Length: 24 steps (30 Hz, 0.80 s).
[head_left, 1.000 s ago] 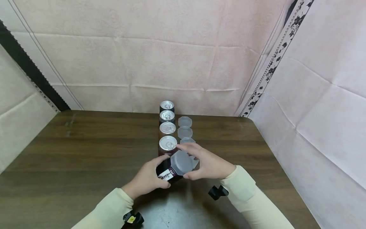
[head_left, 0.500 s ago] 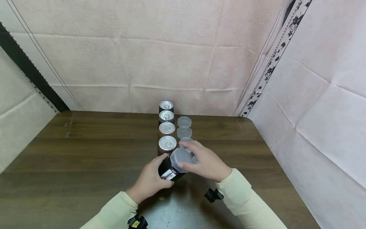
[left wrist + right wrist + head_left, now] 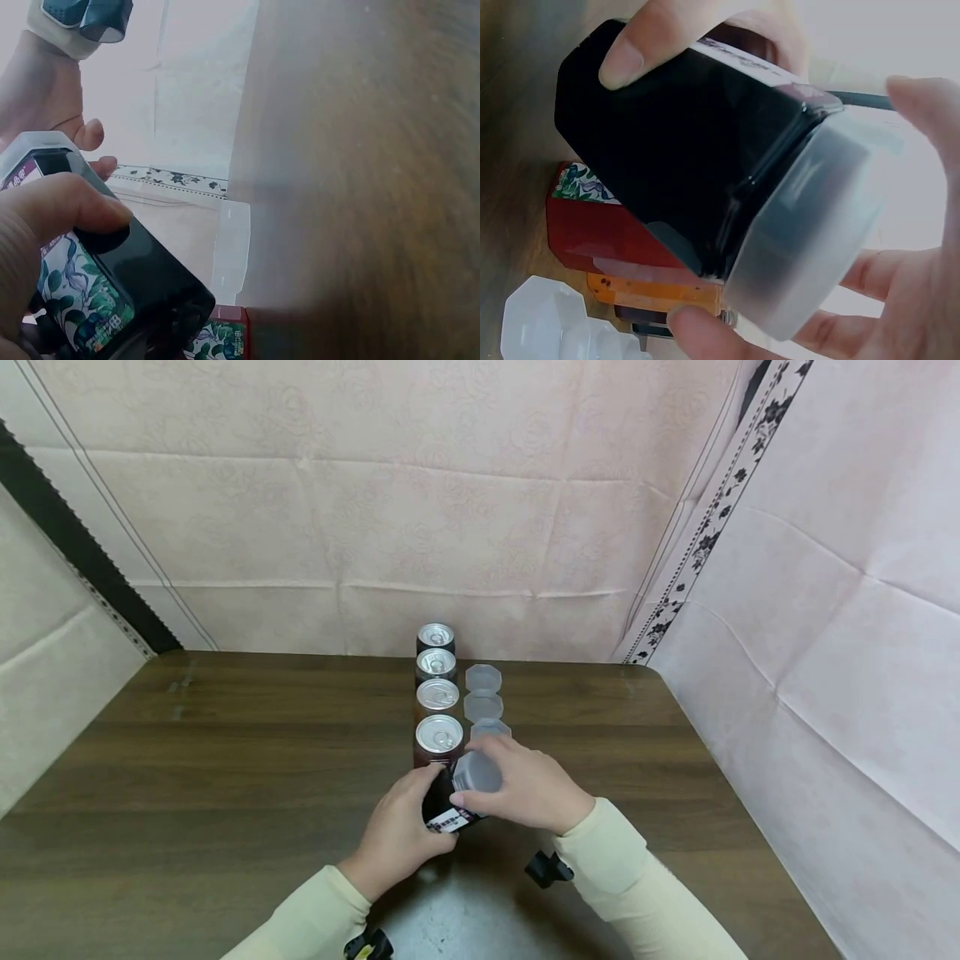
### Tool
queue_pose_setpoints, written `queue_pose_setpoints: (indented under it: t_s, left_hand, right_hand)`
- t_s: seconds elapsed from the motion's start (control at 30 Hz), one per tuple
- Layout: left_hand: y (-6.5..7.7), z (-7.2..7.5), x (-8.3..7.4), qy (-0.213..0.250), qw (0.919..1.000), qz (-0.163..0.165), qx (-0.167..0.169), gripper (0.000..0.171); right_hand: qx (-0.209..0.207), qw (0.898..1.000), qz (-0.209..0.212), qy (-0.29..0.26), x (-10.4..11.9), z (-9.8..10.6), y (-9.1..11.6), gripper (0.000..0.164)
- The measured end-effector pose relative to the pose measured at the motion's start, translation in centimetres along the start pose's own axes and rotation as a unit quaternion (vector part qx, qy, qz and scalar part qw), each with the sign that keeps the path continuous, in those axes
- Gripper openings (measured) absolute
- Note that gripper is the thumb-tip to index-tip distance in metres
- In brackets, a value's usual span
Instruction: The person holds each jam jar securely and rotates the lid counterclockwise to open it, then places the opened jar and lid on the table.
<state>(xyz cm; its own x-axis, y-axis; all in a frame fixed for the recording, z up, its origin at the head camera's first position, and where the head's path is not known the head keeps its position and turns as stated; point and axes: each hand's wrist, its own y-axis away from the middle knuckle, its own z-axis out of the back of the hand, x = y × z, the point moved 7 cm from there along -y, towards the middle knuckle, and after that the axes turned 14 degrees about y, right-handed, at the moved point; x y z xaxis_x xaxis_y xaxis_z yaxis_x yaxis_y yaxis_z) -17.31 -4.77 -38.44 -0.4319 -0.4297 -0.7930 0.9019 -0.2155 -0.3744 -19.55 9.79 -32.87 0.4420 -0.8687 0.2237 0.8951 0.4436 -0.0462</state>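
Observation:
An octagonal black jar with a white patterned label is tilted in my left hand, whose thumb and fingers grip its sides. A frosted plastic lid sits on its mouth end. My right hand is curled round the lid, with the thumb on the near side and fingers on the far side. In the left wrist view, the black jar shows its leafy label and dark base. Part of the lid is hidden by the right thumb in the head view.
Beyond the hands, several jars with silver pull-tab tops stand in a row going away. Frosted lids lie in a line to their right. In the right wrist view, the nearest standing jar is red. A brown wooden table meets pale cloth walls.
My right hand has moved left and closed in round the lid. My left hand has shifted slightly right with the black jar. The standing jars stay in place.

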Motion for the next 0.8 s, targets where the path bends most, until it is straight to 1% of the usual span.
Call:
queue_pose_setpoints:
  t_s: [0.13, 0.3, 0.53, 0.8]
  left_hand:
    - [0.15, 0.08, -0.2, -0.021, 0.9998, -0.005, -0.003, 0.081]
    - [0.28, 0.18, -0.33, -0.035, 0.9993, -0.009, -0.005, 0.079]
    - [0.25, 0.24, -0.35, -0.036, 0.9992, -0.017, -0.007, 0.079]
    - [0.34, 0.22, -0.14, -0.03, 0.9995, -0.012, 0.002, 0.078]
  right_hand:
    - [0.005, 1.0, 0.014, -0.011, 0.41, -0.09, -0.07, 0.065]
    - [0.01, 0.999, 0.028, -0.024, 0.55, -0.32, -0.19, 0.061]
    - [0.009, 0.999, 0.033, -0.035, 0.55, -0.31, -0.13, 0.057]
    - [-0.012, 0.997, 0.066, -0.036, 0.85, -0.19, 0.02, 0.054]
